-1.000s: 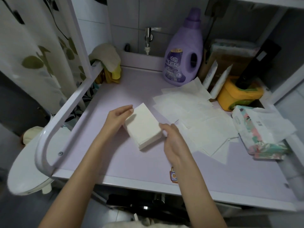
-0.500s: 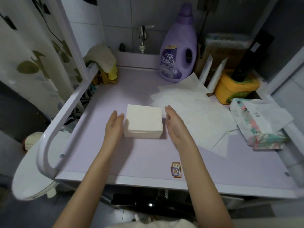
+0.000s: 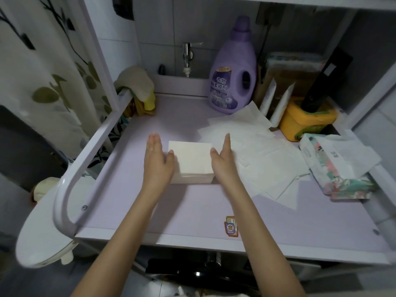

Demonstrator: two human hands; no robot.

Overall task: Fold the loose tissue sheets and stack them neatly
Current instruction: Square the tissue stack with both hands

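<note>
Lilac countertop (image 3: pixel 192 211) carries loose tissue sheets (image 3: pixel 267 159), spread toward its right-rear corner. Folded stack (image 3: pixel 192 159) sits mid-top, just left of them. L hand (image 3: pixel 157 161) & R hand (image 3: pixel 224 159), fingers straight, press stack's left & right sides.

tissue stack (image 3: pixel 191 160): matt paper | countertop (image 3: pixel 192 211): smooth, slight sheen | detergent bottle (image 3: pixel 232 73): glossy plastic | tap (image 3: pixel 186 54): shiny metal
</note>
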